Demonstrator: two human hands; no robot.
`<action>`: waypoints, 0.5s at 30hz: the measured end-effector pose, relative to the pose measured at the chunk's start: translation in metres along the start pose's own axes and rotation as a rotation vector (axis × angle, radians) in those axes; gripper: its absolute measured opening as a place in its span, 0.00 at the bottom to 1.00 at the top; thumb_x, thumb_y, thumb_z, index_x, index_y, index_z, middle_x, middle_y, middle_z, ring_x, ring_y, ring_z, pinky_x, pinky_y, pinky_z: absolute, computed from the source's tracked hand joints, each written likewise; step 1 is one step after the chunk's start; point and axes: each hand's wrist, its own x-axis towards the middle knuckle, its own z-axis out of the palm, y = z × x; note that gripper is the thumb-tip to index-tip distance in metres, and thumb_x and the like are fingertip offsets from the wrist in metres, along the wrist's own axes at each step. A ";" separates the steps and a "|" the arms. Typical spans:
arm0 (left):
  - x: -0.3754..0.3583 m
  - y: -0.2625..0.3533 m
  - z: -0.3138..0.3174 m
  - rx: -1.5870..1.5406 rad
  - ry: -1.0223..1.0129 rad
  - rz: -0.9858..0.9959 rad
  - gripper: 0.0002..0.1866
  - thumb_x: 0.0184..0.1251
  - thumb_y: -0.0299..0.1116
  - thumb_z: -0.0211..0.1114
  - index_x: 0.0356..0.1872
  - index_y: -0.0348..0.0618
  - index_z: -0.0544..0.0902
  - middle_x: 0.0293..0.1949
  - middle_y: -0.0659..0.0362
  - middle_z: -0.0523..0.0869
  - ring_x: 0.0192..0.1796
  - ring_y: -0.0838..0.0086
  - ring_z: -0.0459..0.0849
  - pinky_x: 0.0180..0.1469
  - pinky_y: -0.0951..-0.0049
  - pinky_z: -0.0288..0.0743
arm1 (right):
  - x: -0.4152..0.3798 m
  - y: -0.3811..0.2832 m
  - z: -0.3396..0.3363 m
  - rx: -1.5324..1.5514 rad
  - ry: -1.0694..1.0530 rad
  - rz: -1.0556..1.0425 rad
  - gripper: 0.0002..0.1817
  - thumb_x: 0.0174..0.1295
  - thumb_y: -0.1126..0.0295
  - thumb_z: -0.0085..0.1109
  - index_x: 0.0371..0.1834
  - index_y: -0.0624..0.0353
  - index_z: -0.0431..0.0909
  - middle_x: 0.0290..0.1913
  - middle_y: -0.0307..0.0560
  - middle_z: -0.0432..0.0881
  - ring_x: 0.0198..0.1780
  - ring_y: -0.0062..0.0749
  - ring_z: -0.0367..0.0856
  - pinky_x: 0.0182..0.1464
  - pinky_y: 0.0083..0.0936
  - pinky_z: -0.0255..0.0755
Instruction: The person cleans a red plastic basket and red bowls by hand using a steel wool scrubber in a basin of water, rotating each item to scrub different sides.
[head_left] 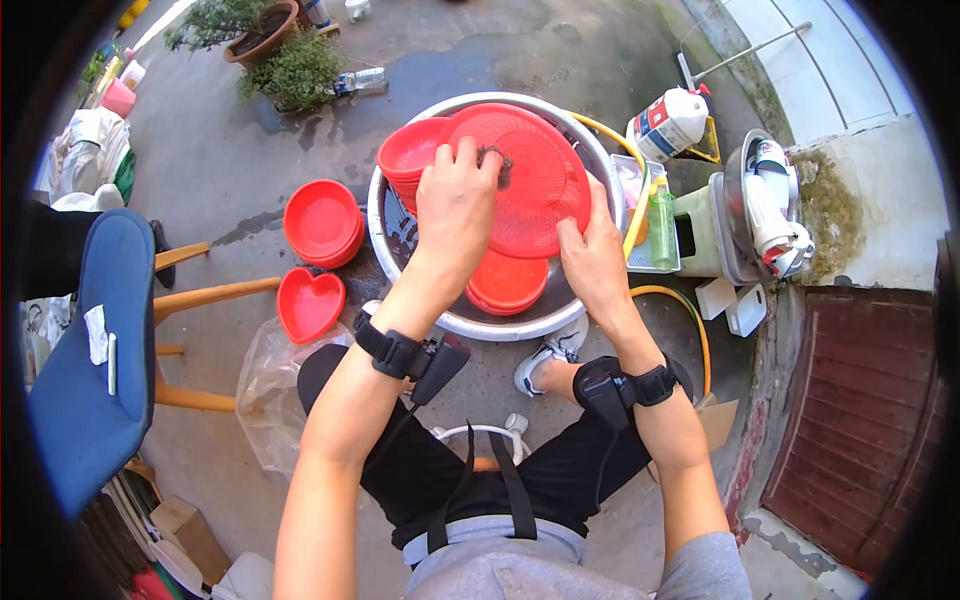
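Note:
Over a large metal basin, my right hand grips the edge of a round red plastic basket, which is tilted with its ribbed face showing. My left hand presses a dark scouring pad against that face, fingers bent round the pad. Behind my left hand, a stack of red bowls stands in the basin at the left. Another group of red bowls sits in the basin just below the basket.
Stacked red bowls and a heart-shaped red bowl stand on the ground at the left, near a blue chair. A yellow hose, a green bottle and a white jug are at the right.

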 end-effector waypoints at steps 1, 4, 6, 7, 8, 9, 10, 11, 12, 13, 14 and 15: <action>-0.003 0.000 0.001 -0.003 -0.058 0.069 0.15 0.50 0.24 0.63 0.42 0.46 0.83 0.41 0.55 0.79 0.45 0.60 0.80 0.45 0.64 0.78 | 0.000 0.001 0.000 -0.093 0.020 -0.012 0.31 0.61 0.75 0.51 0.70 0.58 0.59 0.44 0.66 0.83 0.47 0.61 0.82 0.50 0.47 0.75; -0.008 0.001 0.002 -0.156 -0.059 0.125 0.16 0.49 0.23 0.64 0.42 0.45 0.83 0.41 0.54 0.79 0.44 0.59 0.80 0.46 0.64 0.78 | 0.007 0.012 -0.003 -0.291 0.084 -0.114 0.31 0.61 0.74 0.53 0.70 0.55 0.59 0.52 0.65 0.79 0.48 0.62 0.81 0.50 0.49 0.75; -0.007 0.000 0.003 -0.189 -0.038 0.103 0.17 0.50 0.22 0.64 0.44 0.46 0.82 0.41 0.54 0.79 0.44 0.58 0.80 0.47 0.63 0.78 | 0.010 0.025 -0.004 -0.392 0.132 -0.200 0.31 0.61 0.74 0.53 0.70 0.53 0.59 0.56 0.64 0.77 0.49 0.62 0.81 0.50 0.49 0.75; -0.006 -0.001 0.000 -0.185 -0.010 0.095 0.17 0.51 0.22 0.64 0.45 0.46 0.82 0.41 0.54 0.80 0.44 0.58 0.80 0.47 0.63 0.78 | 0.011 0.031 -0.004 -0.433 0.107 -0.133 0.31 0.61 0.74 0.54 0.70 0.53 0.59 0.59 0.63 0.75 0.50 0.62 0.81 0.51 0.49 0.75; -0.006 -0.001 -0.003 -0.183 0.018 0.086 0.17 0.52 0.22 0.63 0.46 0.46 0.82 0.41 0.54 0.80 0.44 0.58 0.80 0.48 0.63 0.78 | 0.011 0.037 -0.004 -0.474 0.082 -0.066 0.31 0.62 0.73 0.54 0.70 0.53 0.59 0.61 0.63 0.73 0.50 0.61 0.80 0.52 0.48 0.75; -0.006 -0.003 -0.004 -0.208 0.007 0.067 0.17 0.54 0.23 0.63 0.47 0.46 0.81 0.42 0.53 0.80 0.44 0.58 0.80 0.48 0.62 0.77 | 0.012 0.045 -0.004 -0.443 0.084 -0.080 0.30 0.61 0.74 0.54 0.69 0.54 0.61 0.60 0.63 0.74 0.51 0.61 0.80 0.54 0.48 0.74; -0.008 -0.006 -0.003 -0.209 0.008 0.065 0.17 0.54 0.23 0.63 0.47 0.46 0.81 0.42 0.53 0.80 0.44 0.58 0.80 0.48 0.62 0.77 | 0.011 0.050 -0.003 -0.445 0.081 -0.081 0.30 0.61 0.74 0.54 0.69 0.54 0.61 0.60 0.63 0.74 0.51 0.61 0.80 0.54 0.48 0.74; -0.009 -0.009 -0.003 -0.219 -0.010 0.054 0.17 0.54 0.23 0.62 0.47 0.45 0.81 0.42 0.53 0.80 0.44 0.58 0.80 0.48 0.62 0.77 | 0.011 0.055 -0.002 -0.405 0.070 -0.043 0.28 0.62 0.74 0.53 0.68 0.57 0.62 0.58 0.65 0.75 0.54 0.60 0.79 0.57 0.45 0.72; -0.011 -0.011 -0.004 -0.229 -0.029 0.043 0.16 0.55 0.23 0.62 0.47 0.45 0.81 0.43 0.53 0.80 0.44 0.58 0.80 0.49 0.61 0.77 | 0.011 0.059 0.000 -0.363 0.058 -0.005 0.27 0.62 0.74 0.52 0.66 0.60 0.62 0.57 0.66 0.77 0.58 0.59 0.77 0.60 0.42 0.70; -0.012 -0.013 -0.005 -0.226 -0.030 0.041 0.16 0.55 0.23 0.62 0.47 0.45 0.81 0.43 0.53 0.80 0.44 0.58 0.80 0.49 0.61 0.77 | 0.012 0.066 0.001 -0.361 0.056 -0.006 0.27 0.62 0.74 0.52 0.66 0.60 0.62 0.57 0.66 0.77 0.58 0.59 0.77 0.60 0.42 0.70; -0.014 -0.014 -0.007 -0.243 -0.031 0.038 0.16 0.56 0.23 0.62 0.48 0.45 0.80 0.43 0.52 0.79 0.45 0.57 0.80 0.49 0.60 0.76 | 0.014 0.075 0.003 -0.321 0.032 0.099 0.27 0.62 0.72 0.52 0.66 0.61 0.63 0.56 0.68 0.78 0.57 0.59 0.78 0.59 0.42 0.70; -0.015 -0.016 -0.008 -0.260 -0.033 0.036 0.17 0.56 0.23 0.62 0.48 0.44 0.80 0.43 0.52 0.79 0.45 0.56 0.79 0.50 0.60 0.76 | 0.015 0.081 0.007 -0.279 0.007 0.204 0.26 0.62 0.71 0.53 0.65 0.62 0.64 0.55 0.69 0.78 0.56 0.60 0.78 0.59 0.42 0.71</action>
